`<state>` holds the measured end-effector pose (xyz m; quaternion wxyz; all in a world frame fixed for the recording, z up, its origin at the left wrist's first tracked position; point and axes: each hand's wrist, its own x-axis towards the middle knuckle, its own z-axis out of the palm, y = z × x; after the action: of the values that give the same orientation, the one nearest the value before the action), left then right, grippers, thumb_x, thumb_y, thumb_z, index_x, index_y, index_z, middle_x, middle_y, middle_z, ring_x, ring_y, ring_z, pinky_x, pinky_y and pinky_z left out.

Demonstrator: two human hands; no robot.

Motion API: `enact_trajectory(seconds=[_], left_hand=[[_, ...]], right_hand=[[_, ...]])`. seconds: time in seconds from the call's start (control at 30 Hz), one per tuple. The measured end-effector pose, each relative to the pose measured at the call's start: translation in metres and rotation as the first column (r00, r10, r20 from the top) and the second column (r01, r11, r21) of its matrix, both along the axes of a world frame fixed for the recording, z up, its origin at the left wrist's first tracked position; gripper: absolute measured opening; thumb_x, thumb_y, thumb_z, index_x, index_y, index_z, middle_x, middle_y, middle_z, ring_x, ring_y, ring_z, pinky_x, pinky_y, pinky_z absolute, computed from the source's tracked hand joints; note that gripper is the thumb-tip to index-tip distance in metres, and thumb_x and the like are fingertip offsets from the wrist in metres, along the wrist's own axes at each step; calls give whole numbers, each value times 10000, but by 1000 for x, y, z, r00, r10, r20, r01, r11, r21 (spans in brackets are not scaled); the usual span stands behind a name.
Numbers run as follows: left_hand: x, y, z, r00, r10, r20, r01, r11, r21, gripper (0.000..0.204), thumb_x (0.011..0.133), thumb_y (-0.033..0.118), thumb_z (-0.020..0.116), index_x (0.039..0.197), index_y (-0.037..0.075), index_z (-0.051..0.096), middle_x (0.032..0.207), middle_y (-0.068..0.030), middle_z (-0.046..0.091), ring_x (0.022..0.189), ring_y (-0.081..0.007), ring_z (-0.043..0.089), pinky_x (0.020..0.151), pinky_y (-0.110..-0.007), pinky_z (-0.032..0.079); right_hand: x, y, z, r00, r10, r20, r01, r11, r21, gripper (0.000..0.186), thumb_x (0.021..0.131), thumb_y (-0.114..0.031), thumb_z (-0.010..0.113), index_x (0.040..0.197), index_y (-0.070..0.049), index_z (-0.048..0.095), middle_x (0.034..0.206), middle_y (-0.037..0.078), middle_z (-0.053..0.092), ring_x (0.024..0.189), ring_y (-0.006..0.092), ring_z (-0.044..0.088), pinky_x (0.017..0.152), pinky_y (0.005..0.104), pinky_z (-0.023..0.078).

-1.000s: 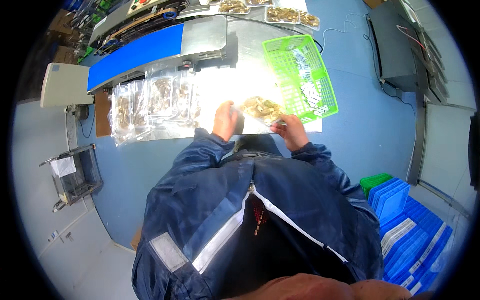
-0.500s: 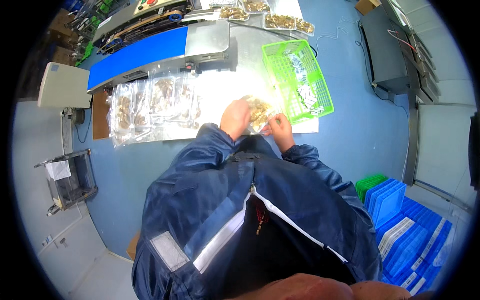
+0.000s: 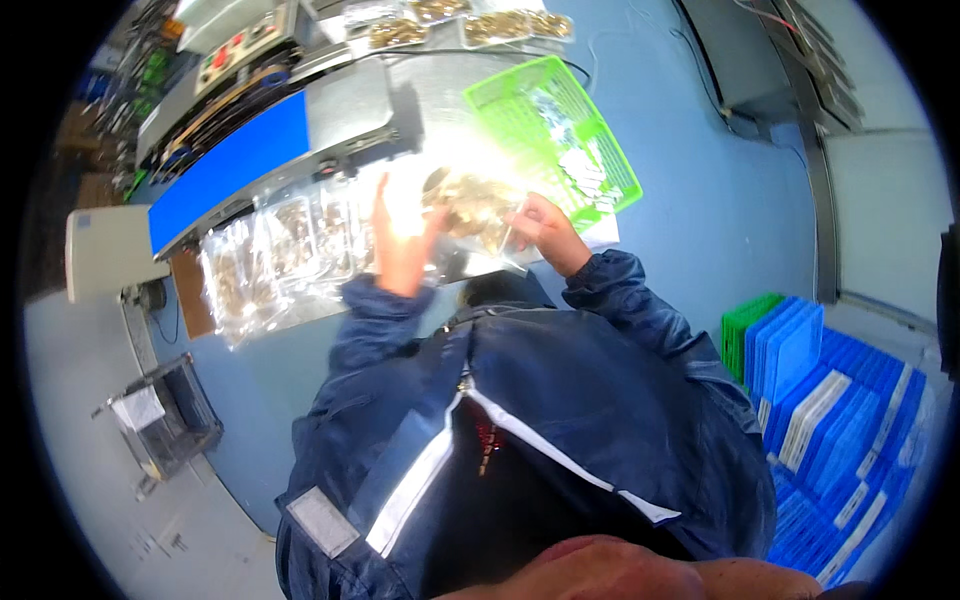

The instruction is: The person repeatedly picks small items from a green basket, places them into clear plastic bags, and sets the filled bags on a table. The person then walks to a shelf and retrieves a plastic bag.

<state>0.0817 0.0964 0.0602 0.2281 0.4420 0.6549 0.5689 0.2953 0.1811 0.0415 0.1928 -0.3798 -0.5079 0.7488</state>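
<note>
From the left, a pale box (image 3: 110,255) stands off the end of the blue belt (image 3: 235,170), and in front of that belt here's the telling part: a row of bagged packs (image 3: 290,240) lies side by side on the table (image 3: 450,92), clear film over brownish contents. So several look to be in bags already; whether those bags are sealed, I can't tell. Next along comes the left hand (image 3: 405,240), fingers stretched upward, thumb apart, right up against one more pack (image 3: 475,212); glare washes over it, so whether it grips or only steadies, I can't say. That pack is the one in work, between the two hands near the table's close edge, film shining, not laid with the row. Up at the table's far end sit trays (image 3: 497,28) of similar brown stuff, neither hand on them, so they look like what's left; too small to tell how they're wrapped. Now the right hand (image 3: 548,230), fingers curled in and pinched closed on the pack's right edge. Just beyond it, the green basket (image 3: 495,98) holds small white packets (image 3: 588,178), both hands off it. And far right, blue crates (image 3: 798,340) stand stacked.
</note>
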Motion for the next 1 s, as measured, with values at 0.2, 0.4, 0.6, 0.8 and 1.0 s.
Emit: enact_trajectory(seconds=[0.2,0.4,0.6,0.8,1.0], left_hand=[[-58,-33,-32,554,22,832,412,862,-297,484,919,239,641,1304,-23,511,1261,-107,586,1159,-206,544,1038,-352,373],[-49,-33,-62,478,295,828,122,910,-395,345,911,201,657,1192,19,575,1180,-67,621,1110,-195,571,979,-357,425],[-37,-20,-59,421,419,804,-21,891,-453,333,896,155,667,1165,-15,569,1151,-100,613,1078,-217,576,945,-355,443],[-39,-12,-66,402,452,796,-53,880,-472,362,884,158,679,1168,-32,562,1161,-118,607,1101,-225,567,973,-355,420],[-50,-12,-97,432,458,777,-47,872,-487,409,877,164,685,1205,-36,543,1188,-118,598,1156,-215,534,1029,-336,368]], right_hand=[[36,51,44,928,335,-165,-364,910,-200,266,951,-270,562,1019,-17,606,926,95,675,818,191,673,689,301,553],[90,123,-123,241,-393,887,-659,605,447,305,802,-293,679,976,-57,592,917,149,652,748,310,676,631,397,546],[76,107,-147,342,-361,867,-643,584,496,209,840,-138,595,1026,-67,532,869,152,620,742,344,669,615,464,537],[74,146,-87,484,-382,787,-629,473,616,66,825,-96,566,821,-42,604,827,180,606,728,350,663,582,464,515],[8,212,-117,231,-314,921,-771,518,370,188,837,-90,562,927,-38,718,1053,204,577,770,308,695,669,386,582]])
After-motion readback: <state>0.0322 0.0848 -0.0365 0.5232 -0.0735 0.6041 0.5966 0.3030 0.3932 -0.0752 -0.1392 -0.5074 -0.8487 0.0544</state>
